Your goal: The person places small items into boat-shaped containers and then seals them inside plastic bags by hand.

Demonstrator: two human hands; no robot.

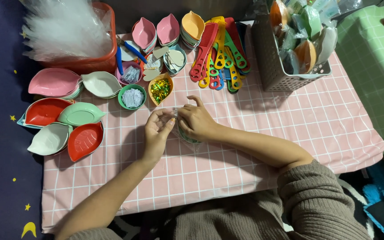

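Head view, looking down on a packing station. At the centre of the frame a small clear plastic bag (184, 129) lies on the pink checked counter (290, 124), with a green-rimmed item partly inside it; most of it is hidden beneath the fingers, so its shape cannot be told. The bag's mouth appears to be open at its upper edge, which suggests the pack is filled or nearly so but not yet closed.

The right hand (197, 122) rests over the bag, fingers curled and pinching its top edge, index finger raised. The left hand (157, 133) meets it from the left, thumb and fingers pressed together on the same edge. Both forearms run in from the bottom of the frame.

Just above the hands stand a leaf-shaped dish of gold and green sequins (160, 90) and a round green cup of white tags (132, 97). At the left are stacked leaf-shaped dishes (63, 122); at top centre, a fan of coloured combs (218, 53). A grey basket (285, 58) at upper right holds already bagged packs, and a red tub of empty clear bags (67, 33) sits at upper left.
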